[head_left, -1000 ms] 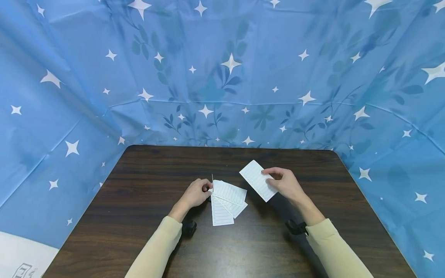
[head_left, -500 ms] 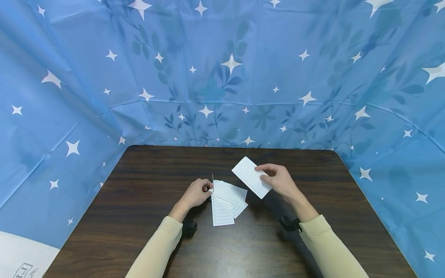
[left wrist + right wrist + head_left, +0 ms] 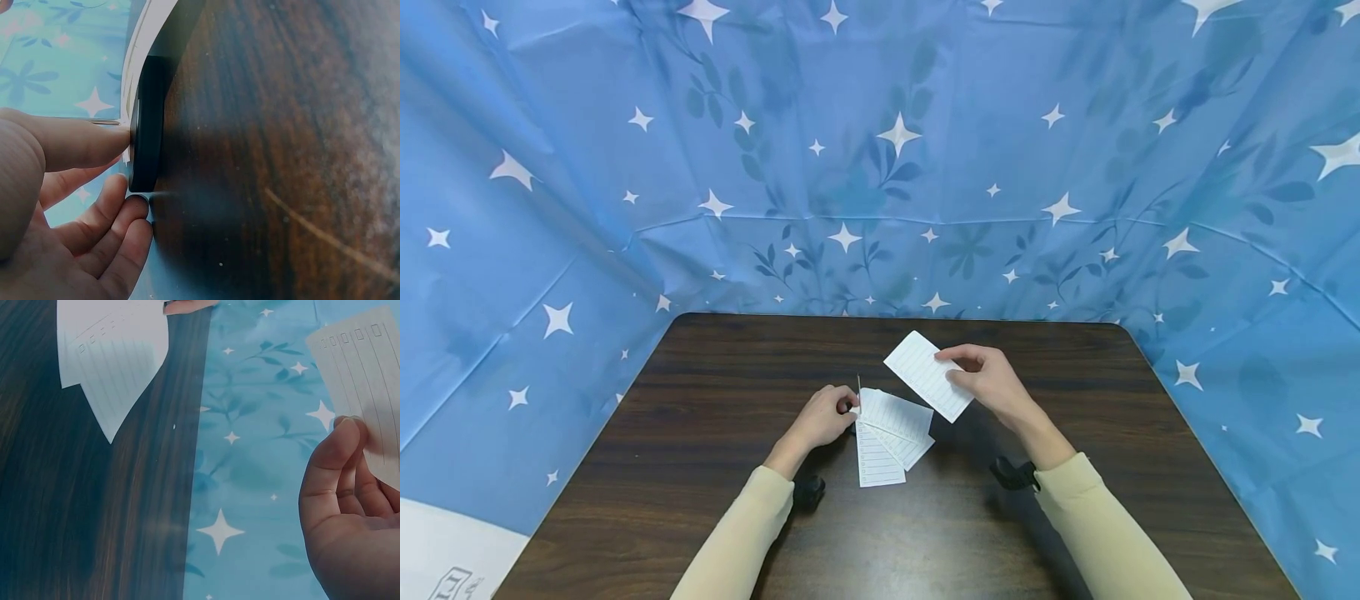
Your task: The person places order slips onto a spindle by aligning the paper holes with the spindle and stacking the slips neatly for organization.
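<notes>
A bill spike (image 3: 859, 383) with a thin upright rod stands near the table's middle. Several white lined paper slips (image 3: 882, 458) fan out from it to the right and front. Its thick black base (image 3: 149, 131) shows under the papers in the left wrist view. My left hand (image 3: 820, 415) holds the spike low down, thumb and index at the rod's foot, other fingers curled beside the base. Between thumb and fingers my right hand (image 3: 996, 385) pinches another lined paper slip (image 3: 925, 373), raised and tilted to the spike's right. Small printed boxes run along that slip's edge (image 3: 350, 339).
The dark wood-grain table (image 3: 737, 350) ends in a rounded far edge. Behind and beside it hangs a blue curtain (image 3: 790, 183) with white stars. Black wrist cameras (image 3: 808, 493) sit under both forearms. A white panel (image 3: 452, 542) is at the lower left.
My right hand has moved left and slightly farther away with the paper slip, closer to the spike. The left hand, spike and fanned slips have stayed in place.
</notes>
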`<state>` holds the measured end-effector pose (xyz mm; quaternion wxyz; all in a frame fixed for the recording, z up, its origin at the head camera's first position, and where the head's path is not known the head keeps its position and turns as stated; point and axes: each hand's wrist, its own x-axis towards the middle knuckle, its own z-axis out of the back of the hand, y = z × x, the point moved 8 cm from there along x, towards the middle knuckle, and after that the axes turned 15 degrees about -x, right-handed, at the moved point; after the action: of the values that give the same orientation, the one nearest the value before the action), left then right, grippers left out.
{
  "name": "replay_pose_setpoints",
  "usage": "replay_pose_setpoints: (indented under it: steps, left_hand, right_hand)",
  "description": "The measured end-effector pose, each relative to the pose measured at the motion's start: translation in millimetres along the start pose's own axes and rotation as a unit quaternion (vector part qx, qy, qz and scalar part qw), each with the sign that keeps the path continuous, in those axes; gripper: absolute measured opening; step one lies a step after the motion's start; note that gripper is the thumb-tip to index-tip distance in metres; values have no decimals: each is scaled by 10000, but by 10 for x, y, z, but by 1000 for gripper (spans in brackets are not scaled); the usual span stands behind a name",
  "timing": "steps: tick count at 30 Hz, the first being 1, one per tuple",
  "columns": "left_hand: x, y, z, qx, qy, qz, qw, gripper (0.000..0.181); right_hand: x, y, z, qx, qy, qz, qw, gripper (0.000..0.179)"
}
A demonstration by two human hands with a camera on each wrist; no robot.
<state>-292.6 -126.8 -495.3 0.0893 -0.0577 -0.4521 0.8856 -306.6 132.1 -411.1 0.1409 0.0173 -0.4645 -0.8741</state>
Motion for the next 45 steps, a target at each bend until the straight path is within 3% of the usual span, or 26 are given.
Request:
replay_pose_setpoints:
  steps: [18,45]
  left_hand:
    - [1,-9,7,-10,32,-55,10000,13]
    - [-11,-21,17,1,-40,-165,9999,14]
  right_hand:
    - [88,274,-144,537,366,217,9977,29]
    - [209,419,-401,637,686,256,9953,29]
